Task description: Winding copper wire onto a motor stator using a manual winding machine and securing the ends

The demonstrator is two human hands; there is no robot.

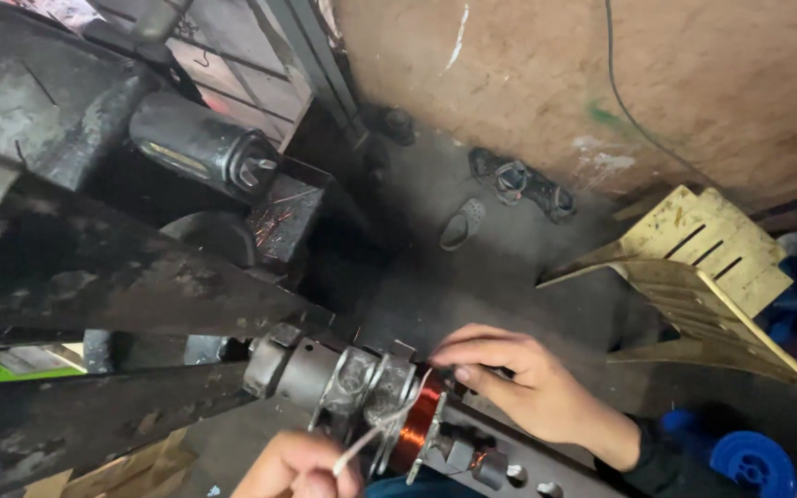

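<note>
The left hand [299, 466] is cut off by the bottom edge, so only its knuckles and curled fingers show. Much of the dark machine frame [94, 267] is black with grime, and its parts are hard to tell apart. The far end of the spindle [311, 369] disappears behind a steel bar.

The left hand is closed, pinching a thin pale strip [362, 441] that runs up towards the copper coil [417, 420]. The right hand [518, 378] lies over the top of the coil, fingers bent and pressed together, fingertips touching the winding and the metal clamp [389, 383] just beside it. The coil sits on the spindle, low in the middle of the view, between both hands.

Below is a dusty grey floor [500, 267] with sandals [523, 180] near a brown wall [694, 74]. Yellowish slotted plates [712, 258] lean at right, above a blue spool [754, 461].
</note>
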